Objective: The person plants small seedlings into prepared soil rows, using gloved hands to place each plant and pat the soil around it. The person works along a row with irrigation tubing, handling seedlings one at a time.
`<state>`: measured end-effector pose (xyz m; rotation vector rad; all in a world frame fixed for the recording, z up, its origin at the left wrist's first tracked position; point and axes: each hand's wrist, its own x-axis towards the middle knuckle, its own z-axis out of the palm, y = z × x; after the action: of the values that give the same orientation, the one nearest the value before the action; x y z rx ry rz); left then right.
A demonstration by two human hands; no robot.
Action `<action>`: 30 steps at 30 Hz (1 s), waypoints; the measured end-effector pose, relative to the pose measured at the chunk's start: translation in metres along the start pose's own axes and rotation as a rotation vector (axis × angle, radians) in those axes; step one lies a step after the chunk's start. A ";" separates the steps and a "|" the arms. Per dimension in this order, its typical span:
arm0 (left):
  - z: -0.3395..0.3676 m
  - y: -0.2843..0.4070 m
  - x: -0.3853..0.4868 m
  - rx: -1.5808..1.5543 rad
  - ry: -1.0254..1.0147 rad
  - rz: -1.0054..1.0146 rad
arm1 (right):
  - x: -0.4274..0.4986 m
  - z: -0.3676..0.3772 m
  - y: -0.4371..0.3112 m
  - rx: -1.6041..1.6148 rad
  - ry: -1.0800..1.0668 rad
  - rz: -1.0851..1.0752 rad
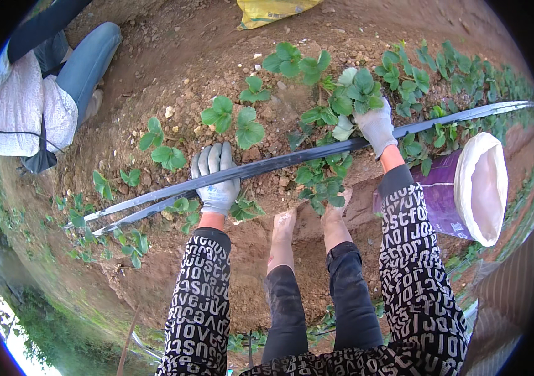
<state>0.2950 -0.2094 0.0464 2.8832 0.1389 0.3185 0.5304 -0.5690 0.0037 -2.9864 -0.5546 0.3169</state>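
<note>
My left hand (pixel 216 176), in a pale work glove, lies palm down on the soil with its fingers a little apart. Black drip tape (pixel 290 157) crosses over the back of that hand. Small strawberry plants (pixel 169 157) grow just beside its fingers. My right hand (pixel 376 123), gloved too, reaches beyond the tape into a larger strawberry plant (pixel 363 87). Leaves cover its fingertips, so its grip is hidden. Some leaves there show their pale undersides.
A purple sack (pixel 436 197) with a rolled white rim stands at the right. Across the bed, another person (pixel 55 94) crouches at the upper left. A yellow bag (pixel 271 10) lies at the top. My bare feet (pixel 286 221) stand at the bed's near edge.
</note>
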 end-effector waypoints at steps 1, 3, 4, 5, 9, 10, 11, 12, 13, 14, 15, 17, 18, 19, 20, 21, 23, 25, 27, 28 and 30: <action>0.003 0.000 -0.001 0.002 0.011 -0.002 | -0.005 0.000 0.006 0.118 -0.036 0.113; 0.004 -0.009 -0.010 0.040 0.025 -0.015 | -0.044 -0.015 0.010 0.538 0.000 0.241; 0.002 -0.008 -0.010 0.038 0.011 -0.023 | -0.068 -0.034 0.013 0.751 0.031 0.246; 0.001 -0.011 -0.013 0.021 -0.019 -0.035 | -0.086 -0.050 0.006 0.935 0.047 0.237; 0.000 -0.010 -0.018 0.043 -0.069 -0.054 | -0.088 -0.143 -0.083 1.209 -0.002 0.135; 0.004 -0.009 -0.021 0.025 -0.079 -0.064 | -0.084 -0.156 -0.105 1.291 -0.051 0.133; -0.001 -0.015 -0.021 0.033 -0.090 -0.073 | -0.076 -0.161 -0.127 1.447 -0.156 0.143; -0.008 -0.022 -0.023 0.057 -0.081 -0.064 | -0.068 -0.165 -0.155 1.289 -0.155 -0.017; 0.006 -0.009 -0.018 0.011 -0.080 -0.063 | -0.062 -0.173 -0.173 1.065 -0.136 -0.146; 0.009 -0.004 -0.016 -0.001 -0.089 -0.060 | -0.059 -0.174 -0.192 0.933 -0.070 -0.245; 0.010 -0.004 -0.019 -0.002 -0.104 -0.062 | -0.057 -0.172 -0.211 0.769 -0.048 -0.290; 0.008 -0.014 -0.027 0.017 -0.120 -0.074 | -0.049 -0.182 -0.251 0.412 -0.013 -0.339; 0.009 -0.015 -0.027 0.001 -0.113 -0.075 | -0.038 -0.170 -0.255 0.323 0.035 -0.327; 0.012 -0.012 -0.026 -0.019 -0.108 -0.075 | -0.022 -0.157 -0.250 0.316 0.007 -0.278; 0.005 -0.009 -0.018 0.011 -0.032 -0.044 | -0.005 -0.135 -0.247 0.206 -0.107 -0.117; 0.004 -0.006 -0.014 0.005 -0.035 -0.045 | 0.014 -0.123 -0.244 0.081 -0.215 0.043; -0.001 -0.009 -0.017 0.017 -0.059 -0.052 | 0.042 -0.111 -0.240 0.121 -0.365 0.264; 0.000 -0.007 -0.012 0.008 -0.048 -0.050 | 0.063 -0.098 -0.226 0.131 -0.288 0.330; 0.001 -0.008 -0.013 0.007 -0.062 -0.056 | 0.078 -0.086 -0.214 0.156 -0.257 0.348; 0.001 -0.007 -0.013 0.008 -0.058 -0.055 | 0.085 -0.086 -0.208 0.174 -0.257 0.336; 0.002 -0.005 -0.011 0.004 -0.047 -0.050 | 0.087 -0.083 -0.199 0.173 -0.264 0.321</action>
<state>0.2844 -0.2066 0.0409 2.8829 0.2034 0.2410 0.5594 -0.3560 0.0923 -2.8726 -0.0546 0.7495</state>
